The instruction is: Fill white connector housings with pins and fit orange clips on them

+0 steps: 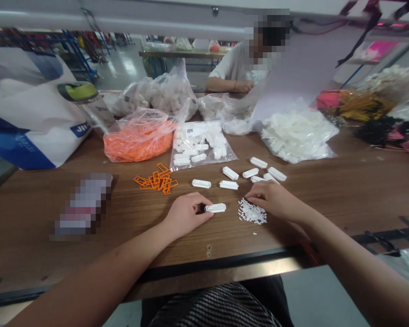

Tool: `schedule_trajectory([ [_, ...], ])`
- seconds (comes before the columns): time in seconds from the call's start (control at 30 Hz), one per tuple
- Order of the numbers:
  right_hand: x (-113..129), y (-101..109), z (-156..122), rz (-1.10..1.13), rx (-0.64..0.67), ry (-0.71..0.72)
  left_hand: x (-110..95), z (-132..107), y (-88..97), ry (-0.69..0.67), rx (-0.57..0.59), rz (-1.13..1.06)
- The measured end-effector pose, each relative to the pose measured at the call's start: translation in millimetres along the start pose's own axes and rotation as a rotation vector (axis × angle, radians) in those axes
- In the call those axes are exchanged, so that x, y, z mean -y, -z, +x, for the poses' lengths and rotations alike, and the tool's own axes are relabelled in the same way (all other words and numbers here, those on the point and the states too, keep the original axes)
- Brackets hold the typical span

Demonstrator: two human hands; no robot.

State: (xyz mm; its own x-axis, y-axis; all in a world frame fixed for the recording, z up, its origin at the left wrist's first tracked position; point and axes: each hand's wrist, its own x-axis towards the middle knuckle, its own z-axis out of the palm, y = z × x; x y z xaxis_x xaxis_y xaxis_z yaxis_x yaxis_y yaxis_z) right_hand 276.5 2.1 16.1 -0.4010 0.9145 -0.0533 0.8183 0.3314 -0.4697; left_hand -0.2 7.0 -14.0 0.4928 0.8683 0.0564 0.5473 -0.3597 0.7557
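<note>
Between the thumb and fingers of my left hand [187,214] is a white plastic connector housing [216,208], its face with rows of small holes turned up. My right hand [274,198] reaches to the upper edge of a pile of tiny white plugs [252,213], its thumb and fingertips pressed together. Whether a plug sits in that pinch is too small to see. One loose plug [254,234] lies nearer the table edge. Beyond my hands are several more white housings [228,185], some partly behind my right hand. Orange plastic frames [158,179] lie heaped beyond my left hand.
Behind the loose parts stand a bag of orange frames [139,138], an open bag of white housings [204,141] and a bag of white pieces [298,134]. A bottle [92,106] and a blurred flat object [83,204] are leftward. A person [231,68] sits opposite.
</note>
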Motion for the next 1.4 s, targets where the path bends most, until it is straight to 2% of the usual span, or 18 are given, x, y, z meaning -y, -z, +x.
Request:
schedule_trajectory([
  [0.1,-1,-3,3,-0.081,-0.002,0.011,0,0,-0.1,-0.001,-0.002,0.001],
  [0.27,-2,-4,2,-0.035,0.016,-0.096,-1,-1,0.2,0.009,-0.002,-0.003],
  [0.47,-1,-6,-1,-0.151,-0.024,-0.058,0,0,-0.6,-0.006,-0.003,-0.005],
  [0.57,-1,-5,-3,-0.027,-0.02,-0.151,0,0,-0.5,-0.003,-0.006,-0.005],
  [0.67,9,-4,-3,0.175,-0.074,-0.216,0,0,-0.6,0.0,-0.002,-0.025],
  [0.8,40,-8,2,0.33,-0.13,-0.088,1,0,-1.6,0.007,-0.01,-0.046],
  [0.93,63,-24,14,0.208,-0.128,0.07,1,-1,-2.7,0.002,-0.024,-0.046],
  [1.1,60,-39,23,0.123,-0.159,0.118,1,-1,-2.8,-0.011,-0.02,-0.046],
  [1.4,61,-40,21,0.01,-0.188,0.208,1,-1,-2.4,0.005,-0.025,-0.039],
])
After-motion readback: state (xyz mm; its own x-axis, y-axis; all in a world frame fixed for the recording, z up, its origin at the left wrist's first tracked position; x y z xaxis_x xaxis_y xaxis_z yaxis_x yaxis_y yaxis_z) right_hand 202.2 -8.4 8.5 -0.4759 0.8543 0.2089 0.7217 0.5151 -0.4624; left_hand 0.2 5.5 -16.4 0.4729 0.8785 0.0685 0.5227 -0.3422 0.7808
